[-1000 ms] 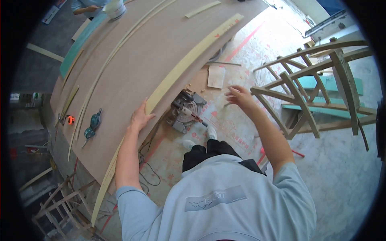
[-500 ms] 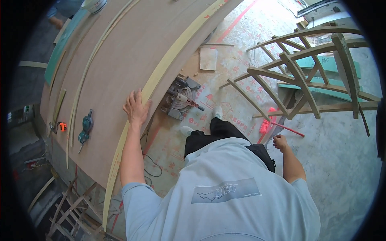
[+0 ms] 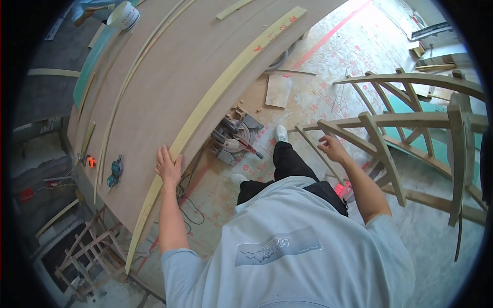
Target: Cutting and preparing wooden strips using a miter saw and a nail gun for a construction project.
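My left hand point(image 3: 169, 167) lies flat with fingers spread across a long pale wooden strip point(image 3: 205, 100), which runs along the near edge of a large brown sheet-topped table point(image 3: 154, 87). The lower end of the strip sticks out past the table. My right hand point(image 3: 333, 149) hangs in the air over the floor, fingers curled in; whether anything small is in them does not show. It is nearest to a curved wooden frame point(image 3: 385, 120) on the right. A mitre saw point(image 3: 233, 136) stands on the floor beside the table.
On the table lie a teal tool point(image 3: 115, 172), an orange tape measure point(image 3: 91, 161), a thin bent strip point(image 3: 120, 87) and a white bucket point(image 3: 124, 16). A cable point(image 3: 192, 210) trails on the floor. Another person's hand point(image 3: 84, 18) shows top left. A red brush point(image 3: 343, 189) lies below the frame.
The view has shifted as I stepped forward. My right hand has risen and reached forward toward the wooden frame. My left hand stays on the strip. More of the bucket shows.
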`<action>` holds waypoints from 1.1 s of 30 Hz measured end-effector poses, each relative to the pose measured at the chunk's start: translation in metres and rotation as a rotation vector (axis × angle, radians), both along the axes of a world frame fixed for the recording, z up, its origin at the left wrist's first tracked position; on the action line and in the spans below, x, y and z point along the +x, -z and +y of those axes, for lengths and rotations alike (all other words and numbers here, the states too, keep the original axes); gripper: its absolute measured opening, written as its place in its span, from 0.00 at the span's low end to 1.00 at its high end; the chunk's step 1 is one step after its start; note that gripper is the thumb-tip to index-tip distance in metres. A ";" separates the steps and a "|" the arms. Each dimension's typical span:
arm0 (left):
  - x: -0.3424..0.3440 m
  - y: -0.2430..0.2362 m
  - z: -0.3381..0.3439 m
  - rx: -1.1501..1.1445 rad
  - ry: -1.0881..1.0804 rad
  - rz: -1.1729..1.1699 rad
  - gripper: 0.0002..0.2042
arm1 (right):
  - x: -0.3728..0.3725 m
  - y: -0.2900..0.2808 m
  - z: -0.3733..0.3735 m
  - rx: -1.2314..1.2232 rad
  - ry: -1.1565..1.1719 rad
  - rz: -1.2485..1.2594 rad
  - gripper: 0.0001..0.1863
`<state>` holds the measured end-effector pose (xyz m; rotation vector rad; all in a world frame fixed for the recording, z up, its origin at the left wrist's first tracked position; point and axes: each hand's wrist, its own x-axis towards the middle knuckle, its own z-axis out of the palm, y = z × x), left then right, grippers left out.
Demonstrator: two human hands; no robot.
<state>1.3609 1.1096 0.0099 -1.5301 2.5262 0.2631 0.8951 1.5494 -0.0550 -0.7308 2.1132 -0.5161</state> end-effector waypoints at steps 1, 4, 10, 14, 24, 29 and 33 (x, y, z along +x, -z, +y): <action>-0.009 -0.001 0.005 0.008 -0.087 0.058 0.39 | -0.017 -0.001 -0.010 -0.059 -0.018 0.011 0.19; -0.034 -0.008 0.015 0.013 -0.168 0.172 0.40 | -0.050 -0.004 -0.043 -0.085 0.127 -0.075 0.20; -0.070 -0.012 0.006 0.013 -0.078 0.253 0.36 | -0.056 -0.025 -0.077 -0.068 0.034 -0.129 0.21; -0.087 0.005 0.000 -0.005 -0.067 0.395 0.34 | -0.052 -0.052 -0.089 -0.082 0.014 -0.085 0.19; -0.241 -0.001 -0.002 -0.244 0.181 0.587 0.29 | -0.172 -0.154 -0.234 -0.410 0.080 0.205 0.21; -0.342 0.000 -0.028 -0.173 0.204 0.637 0.29 | -0.332 -0.150 -0.360 -0.461 0.233 0.474 0.26; -0.414 0.011 -0.035 -0.155 0.181 0.608 0.31 | -0.473 -0.123 -0.423 -0.122 0.161 0.806 0.27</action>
